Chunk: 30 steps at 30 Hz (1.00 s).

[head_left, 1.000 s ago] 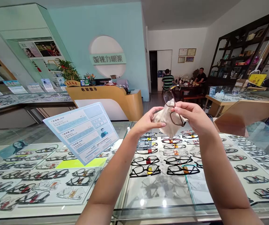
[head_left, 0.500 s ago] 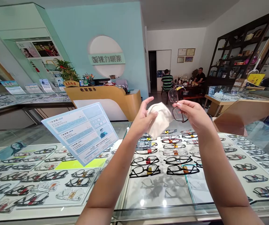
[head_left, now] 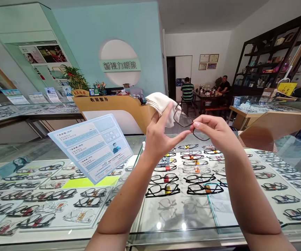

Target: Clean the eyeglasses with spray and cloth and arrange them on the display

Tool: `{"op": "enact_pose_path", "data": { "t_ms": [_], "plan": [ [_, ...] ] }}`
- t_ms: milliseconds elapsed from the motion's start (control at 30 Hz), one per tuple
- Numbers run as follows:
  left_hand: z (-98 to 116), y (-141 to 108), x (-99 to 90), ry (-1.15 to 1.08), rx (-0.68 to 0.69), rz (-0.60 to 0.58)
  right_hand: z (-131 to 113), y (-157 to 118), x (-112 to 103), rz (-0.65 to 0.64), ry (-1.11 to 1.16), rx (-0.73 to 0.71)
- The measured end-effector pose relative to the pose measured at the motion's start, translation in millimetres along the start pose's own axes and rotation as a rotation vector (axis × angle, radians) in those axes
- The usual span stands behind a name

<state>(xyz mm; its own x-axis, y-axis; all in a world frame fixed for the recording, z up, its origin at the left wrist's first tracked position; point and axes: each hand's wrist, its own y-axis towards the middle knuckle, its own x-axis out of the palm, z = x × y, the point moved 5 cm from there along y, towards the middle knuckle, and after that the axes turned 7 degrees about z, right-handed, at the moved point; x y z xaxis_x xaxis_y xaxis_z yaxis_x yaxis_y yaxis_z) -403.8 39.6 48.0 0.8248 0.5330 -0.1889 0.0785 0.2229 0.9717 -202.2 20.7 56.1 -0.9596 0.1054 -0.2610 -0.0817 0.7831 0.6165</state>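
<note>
Between thumb and fingers, my right hand (head_left: 215, 130) pinches a pair of dark-framed eyeglasses (head_left: 184, 119) near the bridge. The glasses are tilted, one lens up toward the left and the other partly behind my fingers. A white cloth (head_left: 159, 99) with a zigzag edge hangs over the fingers of my left hand (head_left: 159, 134). My left thumb is stretched toward the glasses, apart from the index finger, while the cloth stays tucked among the other fingers. The cloth's right edge lies right by the upper lens; whether they touch I cannot tell.
Below my arms is a glass display case (head_left: 176, 212) holding rows of eyeglasses. A blue-and-white leaflet (head_left: 93, 150) stands tilted at the left. Farther back are a wooden counter (head_left: 124, 108), a person in a striped shirt (head_left: 187, 91) and another person (head_left: 223, 85) seated at a table.
My left hand has turned and raised the cloth up and left, its thumb now near the glasses. The glasses have tilted, their upper lens swinging left and down toward the cloth.
</note>
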Motion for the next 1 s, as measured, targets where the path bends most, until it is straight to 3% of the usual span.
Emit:
{"op": "enact_pose_path", "data": {
  "t_ms": [333, 533, 767, 1000],
  "plan": [
    [1, -3, -5.1, 0.051, 0.068, 0.128, -12, -6, -1, 0.007, -0.082, -0.035],
    [2, 2, -25.1, 0.113, 0.003, 0.321, -28, -13, -12, 0.403, -0.239, -0.289],
    [2, 8, -46.5, 0.118, -0.156, 0.391, -43, -30, 3, 0.539, -0.406, -0.405],
    [9, 11, -54.7, 0.163, -0.225, 0.317, -40, -35, 6, 0.605, -0.429, -0.373]
  ]
}}
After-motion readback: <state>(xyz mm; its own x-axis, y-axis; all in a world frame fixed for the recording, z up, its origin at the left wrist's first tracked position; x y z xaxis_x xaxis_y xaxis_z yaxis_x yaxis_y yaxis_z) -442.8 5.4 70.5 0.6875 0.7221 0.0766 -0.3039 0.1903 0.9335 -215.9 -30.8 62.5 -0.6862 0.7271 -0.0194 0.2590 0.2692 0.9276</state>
